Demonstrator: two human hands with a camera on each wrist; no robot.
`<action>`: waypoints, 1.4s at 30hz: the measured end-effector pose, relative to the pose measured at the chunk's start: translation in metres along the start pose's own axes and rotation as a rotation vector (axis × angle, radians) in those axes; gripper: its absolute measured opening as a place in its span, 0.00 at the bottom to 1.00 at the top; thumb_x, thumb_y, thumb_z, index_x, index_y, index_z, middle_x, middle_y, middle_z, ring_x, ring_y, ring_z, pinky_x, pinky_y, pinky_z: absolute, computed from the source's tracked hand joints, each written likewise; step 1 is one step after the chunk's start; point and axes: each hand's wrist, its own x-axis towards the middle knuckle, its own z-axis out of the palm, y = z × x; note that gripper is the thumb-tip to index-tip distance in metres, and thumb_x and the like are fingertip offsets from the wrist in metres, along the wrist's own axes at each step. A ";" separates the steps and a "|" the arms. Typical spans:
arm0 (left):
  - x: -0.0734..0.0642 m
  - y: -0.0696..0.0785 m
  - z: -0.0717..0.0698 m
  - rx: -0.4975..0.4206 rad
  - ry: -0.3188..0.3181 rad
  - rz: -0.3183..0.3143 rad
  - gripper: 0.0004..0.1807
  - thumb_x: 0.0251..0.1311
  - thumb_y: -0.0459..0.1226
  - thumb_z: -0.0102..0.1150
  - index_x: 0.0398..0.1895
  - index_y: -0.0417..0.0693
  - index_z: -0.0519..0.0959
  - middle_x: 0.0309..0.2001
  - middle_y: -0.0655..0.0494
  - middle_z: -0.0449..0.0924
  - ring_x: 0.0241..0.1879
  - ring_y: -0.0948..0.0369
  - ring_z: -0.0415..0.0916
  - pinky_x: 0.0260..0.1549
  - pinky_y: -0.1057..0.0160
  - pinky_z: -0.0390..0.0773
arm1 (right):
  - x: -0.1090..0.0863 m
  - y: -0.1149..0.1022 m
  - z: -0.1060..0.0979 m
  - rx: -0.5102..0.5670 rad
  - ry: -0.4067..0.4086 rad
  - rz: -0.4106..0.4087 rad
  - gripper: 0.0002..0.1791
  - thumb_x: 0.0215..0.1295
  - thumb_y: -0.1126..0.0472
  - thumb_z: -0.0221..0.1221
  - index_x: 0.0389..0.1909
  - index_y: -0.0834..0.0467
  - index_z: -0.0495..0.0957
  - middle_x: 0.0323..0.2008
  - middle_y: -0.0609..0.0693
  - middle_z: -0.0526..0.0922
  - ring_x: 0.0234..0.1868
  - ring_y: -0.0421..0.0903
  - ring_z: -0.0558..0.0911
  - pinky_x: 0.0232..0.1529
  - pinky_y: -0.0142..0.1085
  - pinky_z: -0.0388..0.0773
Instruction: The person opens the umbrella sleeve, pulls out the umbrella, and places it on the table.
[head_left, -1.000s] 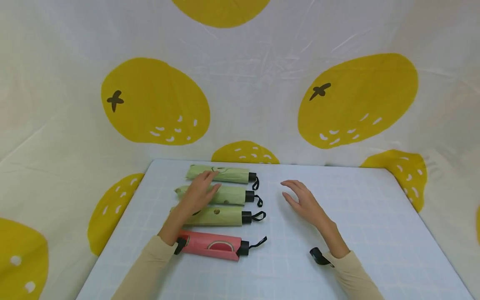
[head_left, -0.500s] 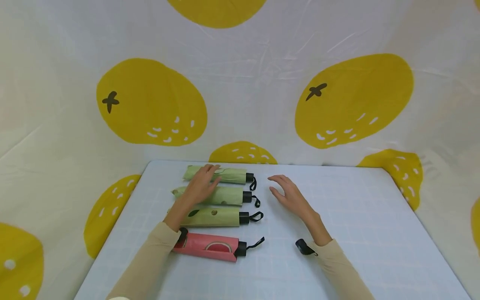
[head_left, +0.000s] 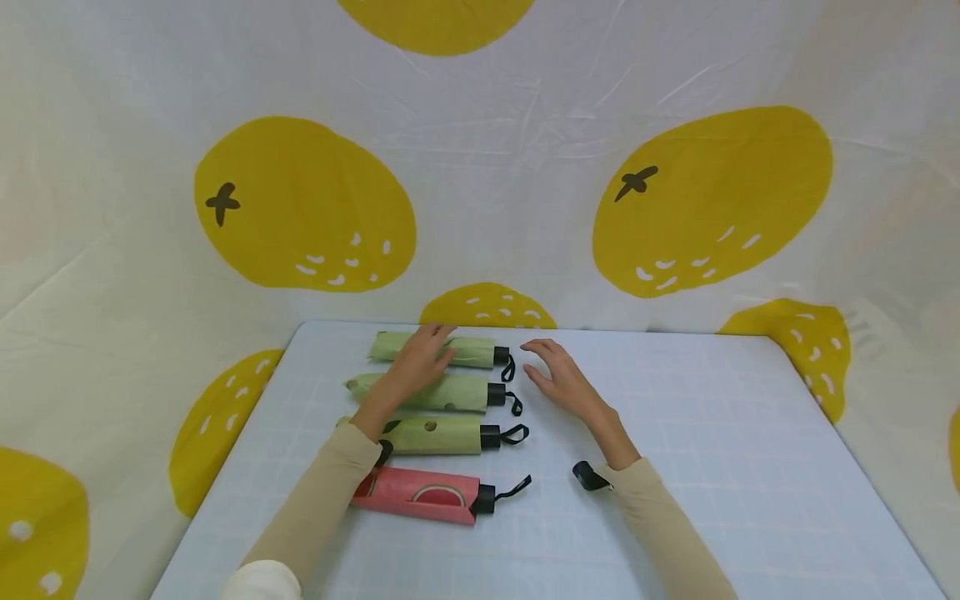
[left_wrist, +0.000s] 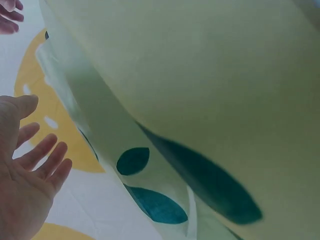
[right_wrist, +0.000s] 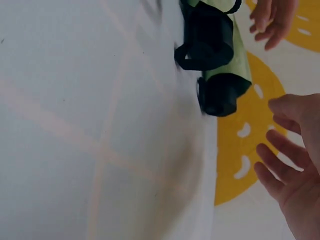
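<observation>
Three folded green umbrellas lie in a row on the table in the head view: a far one [head_left: 474, 353], a middle one [head_left: 468, 393] and a nearer one [head_left: 450, 437]. A folded pink umbrella [head_left: 420, 492] with watermelon prints lies closest. My left hand [head_left: 420, 360], fingers loosely extended, is over the far and middle green umbrellas; in the left wrist view it looks apart from the green fabric [left_wrist: 215, 75]. My right hand [head_left: 564, 385] hovers with relaxed fingers right of the far umbrella's black handle [head_left: 501, 356], holding nothing. Its palm shows in the right wrist view.
The table [head_left: 712, 433] has a pale checked cover. Behind it hangs a white cloth [head_left: 510, 183] with big yellow fruit prints. Black wrist straps loop from the umbrella handles toward the right. A small black device [head_left: 588, 476] sits at my right wrist.
My right hand has moved left and a little farther away, toward the far umbrella's handle. The left hand has shifted slightly right and forward. The umbrellas lie as before.
</observation>
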 end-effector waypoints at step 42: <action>0.034 -0.013 0.019 0.058 -0.454 -0.118 0.30 0.73 0.41 0.61 0.73 0.40 0.68 0.64 0.37 0.72 0.62 0.40 0.70 0.61 0.40 0.69 | 0.037 -0.001 0.035 -0.035 -0.202 -0.017 0.28 0.73 0.66 0.61 0.68 0.73 0.67 0.64 0.70 0.72 0.66 0.65 0.72 0.67 0.56 0.68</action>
